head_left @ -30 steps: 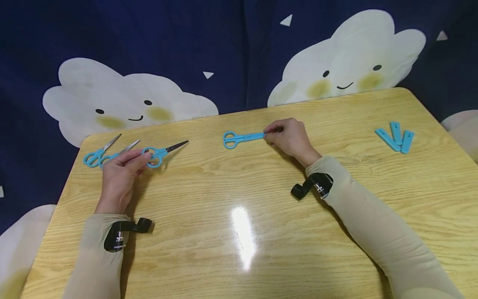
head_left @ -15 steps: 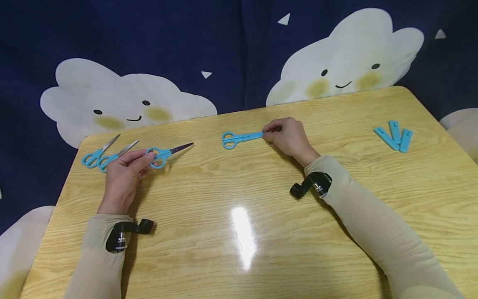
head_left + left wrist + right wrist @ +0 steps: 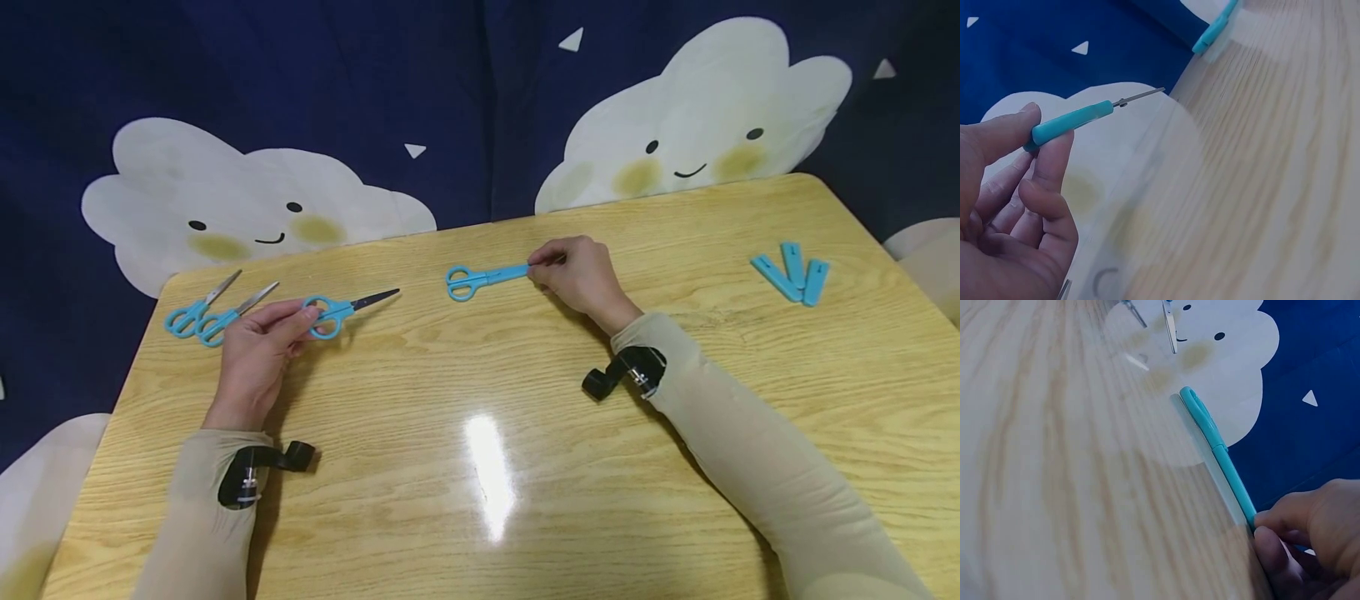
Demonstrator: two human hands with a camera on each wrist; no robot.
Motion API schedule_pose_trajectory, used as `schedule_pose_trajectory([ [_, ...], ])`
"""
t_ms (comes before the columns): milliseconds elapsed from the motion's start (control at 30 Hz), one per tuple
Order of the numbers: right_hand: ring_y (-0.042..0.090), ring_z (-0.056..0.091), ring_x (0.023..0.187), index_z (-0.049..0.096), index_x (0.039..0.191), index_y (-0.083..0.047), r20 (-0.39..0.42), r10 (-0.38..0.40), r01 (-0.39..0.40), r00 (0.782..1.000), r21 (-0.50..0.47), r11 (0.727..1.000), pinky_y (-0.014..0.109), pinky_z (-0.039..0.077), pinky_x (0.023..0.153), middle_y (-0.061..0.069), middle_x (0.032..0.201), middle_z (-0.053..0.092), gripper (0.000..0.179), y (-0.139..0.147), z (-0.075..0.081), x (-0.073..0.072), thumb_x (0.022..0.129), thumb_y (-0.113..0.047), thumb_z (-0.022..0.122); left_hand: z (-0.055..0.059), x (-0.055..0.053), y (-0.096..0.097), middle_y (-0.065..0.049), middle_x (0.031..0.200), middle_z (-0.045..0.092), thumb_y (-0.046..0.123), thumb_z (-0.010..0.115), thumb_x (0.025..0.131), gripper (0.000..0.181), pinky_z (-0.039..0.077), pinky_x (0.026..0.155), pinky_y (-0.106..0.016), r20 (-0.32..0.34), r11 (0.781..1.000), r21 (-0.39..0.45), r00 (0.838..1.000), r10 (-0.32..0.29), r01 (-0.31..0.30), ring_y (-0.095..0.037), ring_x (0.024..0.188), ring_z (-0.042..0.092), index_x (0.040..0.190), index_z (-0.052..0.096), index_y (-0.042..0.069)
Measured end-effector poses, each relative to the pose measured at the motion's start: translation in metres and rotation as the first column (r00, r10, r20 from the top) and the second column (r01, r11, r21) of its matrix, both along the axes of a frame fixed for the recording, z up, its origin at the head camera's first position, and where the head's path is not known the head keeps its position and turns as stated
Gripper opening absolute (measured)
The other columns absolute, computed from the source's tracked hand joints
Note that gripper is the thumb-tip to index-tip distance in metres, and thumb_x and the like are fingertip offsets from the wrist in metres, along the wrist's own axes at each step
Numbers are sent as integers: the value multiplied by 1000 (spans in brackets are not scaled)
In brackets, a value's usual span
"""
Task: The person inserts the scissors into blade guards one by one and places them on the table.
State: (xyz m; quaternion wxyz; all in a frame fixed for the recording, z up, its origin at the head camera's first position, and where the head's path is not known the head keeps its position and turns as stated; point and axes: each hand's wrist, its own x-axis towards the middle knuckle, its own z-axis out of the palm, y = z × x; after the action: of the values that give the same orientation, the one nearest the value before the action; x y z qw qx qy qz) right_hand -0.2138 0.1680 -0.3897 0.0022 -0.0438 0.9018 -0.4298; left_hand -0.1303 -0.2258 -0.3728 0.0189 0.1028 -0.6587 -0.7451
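Note:
My left hand [image 3: 258, 354] pinches the handle loops of small blue-handled scissors [image 3: 337, 312] between thumb and fingers. Their bare, closed blades point right, and the left wrist view shows the scissors [image 3: 1075, 122] edge-on, raised over the table. At the table's back middle, my right hand [image 3: 581, 275] pinches the tip end of a blue blade cover [image 3: 508, 273]. That cover sits over the blades of another pair of scissors [image 3: 461, 284], whose loops point left. In the right wrist view these covered scissors [image 3: 1207, 428] lie low along the table surface.
Two more blue scissors [image 3: 187, 317] [image 3: 215, 327] with bare blades lie at the back left, just beyond my left hand. Three loose blue blade covers [image 3: 816, 283] rest at the right of the wooden table [image 3: 390, 467]. A dark blue cloud-print curtain [image 3: 480, 108] hangs behind the back edge.
My left hand has moved a little to the right with its scissors, away from the two lying at the left. The right hand and the covered scissors have stayed in place.

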Motion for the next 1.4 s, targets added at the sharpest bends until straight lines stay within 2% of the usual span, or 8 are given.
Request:
schedule_pose_trajectory([
  [267,11,67,58,76,93,-18,10,-2,2,1000,-18,1000,24,53,62,4,80,74,12,-4,-4,-2,83,-23,74,-4,1,2,5,80,77,7,75,84,7,49,52,-16,-6,998,54,1000,-12,12,-4,61,69,90,74,10],
  [400,11,68,60,75,94,-19,31,5,-4,999,-33,999,25,55,63,4,81,74,12,-8,-11,-3,83,-25,74,-11,4,4,7,79,76,9,75,85,7,49,52,-16,18,999,38,1000,-9,8,-2,62,67,91,75,12],
  [600,10,69,60,75,95,-20,48,11,-8,999,-62,998,25,56,65,3,83,75,15,-10,-17,-5,82,-26,74,-19,6,10,7,79,76,11,74,85,7,49,55,-15,18,998,34,999,-49,49,-2,65,68,93,74,13],
  [867,13,69,62,74,101,-15,94,9,4,996,-142,990,26,58,61,8,86,76,18,-6,-20,-8,87,-25,70,-23,2,28,10,82,76,14,74,87,6,48,56,-14,55,996,29,995,-80,79,-2,67,67,91,73,17],
  [1100,13,72,70,73,106,-8,167,14,28,986,-250,968,27,61,65,14,94,76,22,3,-18,-11,89,-23,69,-31,-5,47,11,83,76,15,73,88,7,50,58,-16,66,990,13,988,-138,137,-3,69,67,94,72,18],
  [1400,15,73,75,72,110,-8,193,21,30,981,-259,965,27,62,68,15,99,75,25,19,-13,-6,91,-24,66,-34,-10,63,11,88,76,12,72,88,10,55,63,-16,64,983,58,982,-177,173,-3,68,67,96,70,17],
])
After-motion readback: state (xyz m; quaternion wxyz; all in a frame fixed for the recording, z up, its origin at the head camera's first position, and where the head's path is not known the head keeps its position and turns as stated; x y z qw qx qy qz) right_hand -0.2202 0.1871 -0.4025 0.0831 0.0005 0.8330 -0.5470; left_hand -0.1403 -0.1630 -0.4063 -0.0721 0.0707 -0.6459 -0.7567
